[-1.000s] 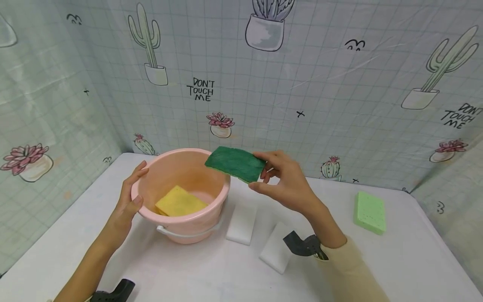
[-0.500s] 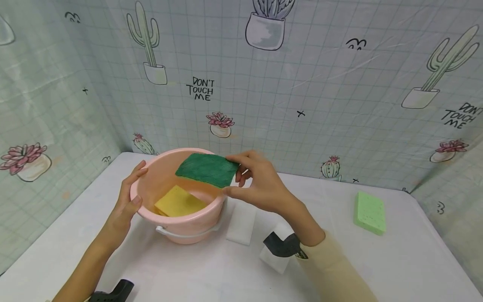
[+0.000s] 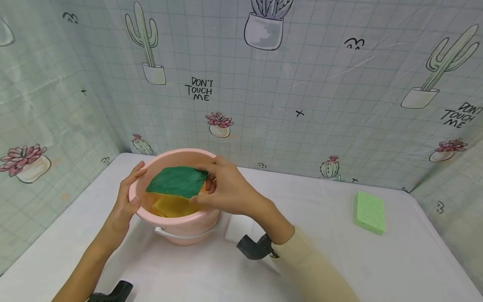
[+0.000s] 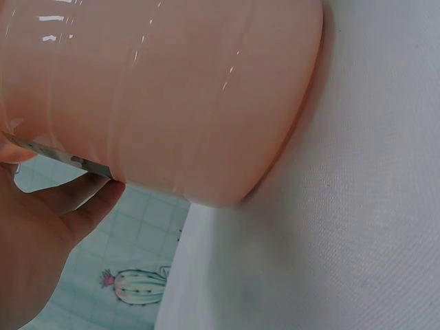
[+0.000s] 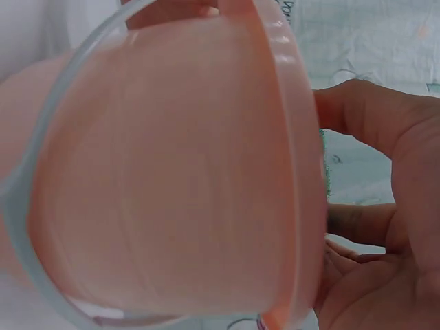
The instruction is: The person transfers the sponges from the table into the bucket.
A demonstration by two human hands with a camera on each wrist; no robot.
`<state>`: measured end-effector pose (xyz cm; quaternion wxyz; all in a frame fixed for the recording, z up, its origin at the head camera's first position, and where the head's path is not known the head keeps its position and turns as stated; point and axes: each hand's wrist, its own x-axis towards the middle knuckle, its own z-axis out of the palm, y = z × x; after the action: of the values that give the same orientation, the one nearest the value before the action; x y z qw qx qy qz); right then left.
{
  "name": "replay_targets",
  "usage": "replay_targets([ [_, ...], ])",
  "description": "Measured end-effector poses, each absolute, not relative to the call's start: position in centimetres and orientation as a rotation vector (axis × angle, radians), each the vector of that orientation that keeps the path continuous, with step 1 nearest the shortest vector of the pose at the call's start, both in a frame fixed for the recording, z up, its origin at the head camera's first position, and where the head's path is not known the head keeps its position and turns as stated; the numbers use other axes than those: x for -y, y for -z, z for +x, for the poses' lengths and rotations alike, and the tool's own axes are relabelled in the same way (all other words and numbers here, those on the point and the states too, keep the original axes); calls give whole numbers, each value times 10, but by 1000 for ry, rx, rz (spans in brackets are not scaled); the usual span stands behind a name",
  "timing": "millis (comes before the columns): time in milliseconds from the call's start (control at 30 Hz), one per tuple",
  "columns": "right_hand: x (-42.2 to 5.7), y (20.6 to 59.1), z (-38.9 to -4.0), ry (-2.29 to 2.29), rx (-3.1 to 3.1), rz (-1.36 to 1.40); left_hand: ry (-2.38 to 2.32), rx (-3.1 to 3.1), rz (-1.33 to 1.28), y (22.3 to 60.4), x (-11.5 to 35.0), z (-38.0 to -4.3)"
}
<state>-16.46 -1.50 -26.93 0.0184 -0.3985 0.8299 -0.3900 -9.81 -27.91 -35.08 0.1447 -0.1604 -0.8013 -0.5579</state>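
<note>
In the head view a pink bucket point(image 3: 183, 227) stands upright at left, its mouth turned partly toward me. My left hand point(image 3: 120, 212) grips its left rim; the left wrist view shows the fingers point(image 4: 96, 203) against the bucket's side. My right hand point(image 3: 230, 188) pinches a green scouring pad point(image 3: 178, 181) by its right end, thumb below and fingers above. It holds the pad over the bucket's mouth, above a yellow sponge point(image 3: 177, 206) lying inside. In the right wrist view the bucket's rim hides most of the pad.
A light green sponge point(image 3: 370, 212) lies on the white table point(image 3: 407, 251) at right. Beside the bucket is a white sponge-like block point(image 3: 237, 228); the right forearm covers much of another. The bucket's white handle point(image 3: 185, 235) hangs in front. A patterned curtain point(image 3: 264, 92) encloses the table.
My right hand has moved left and slightly down, bringing the green scouring pad from the bucket's right rim to over its mouth. The left hand and bucket have hardly moved.
</note>
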Motion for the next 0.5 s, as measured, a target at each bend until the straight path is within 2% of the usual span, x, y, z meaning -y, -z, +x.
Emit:
replay_targets([
  [500,35,267,-160,1063,-2622,-1279,1633,2300,-483,351,280,-98],
])
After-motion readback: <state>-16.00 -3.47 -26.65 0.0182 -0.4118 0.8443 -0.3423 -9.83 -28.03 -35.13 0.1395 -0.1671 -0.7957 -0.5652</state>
